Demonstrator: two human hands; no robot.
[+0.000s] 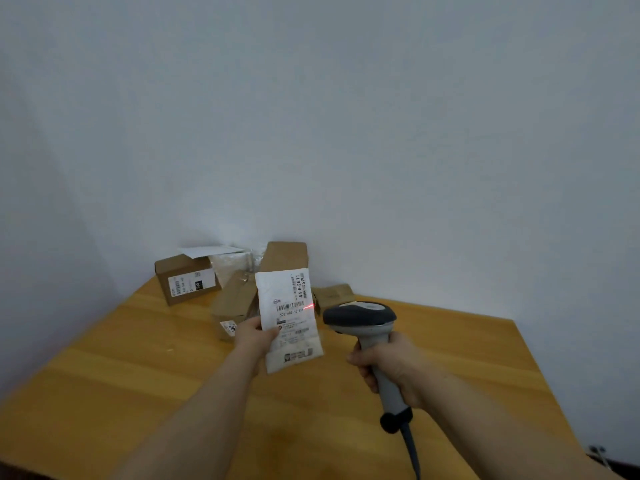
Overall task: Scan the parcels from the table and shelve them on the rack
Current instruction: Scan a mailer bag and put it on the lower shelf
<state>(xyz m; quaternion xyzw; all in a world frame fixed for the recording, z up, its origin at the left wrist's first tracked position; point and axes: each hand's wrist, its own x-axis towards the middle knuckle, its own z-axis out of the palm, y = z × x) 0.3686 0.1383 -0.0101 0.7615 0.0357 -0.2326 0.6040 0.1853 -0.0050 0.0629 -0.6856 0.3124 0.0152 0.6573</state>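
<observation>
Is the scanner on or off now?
On. Its red line falls on the right end of the barcode on the white parcel that the left hand holds; the right hand grips the scanner.

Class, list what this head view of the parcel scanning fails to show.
- Rack: outside the head view.
- Scanner cable: cut off by the bottom edge.
- White parcel: label's small print too small and blurred.
- Left hand: fingers hidden behind the white parcel.
</observation>
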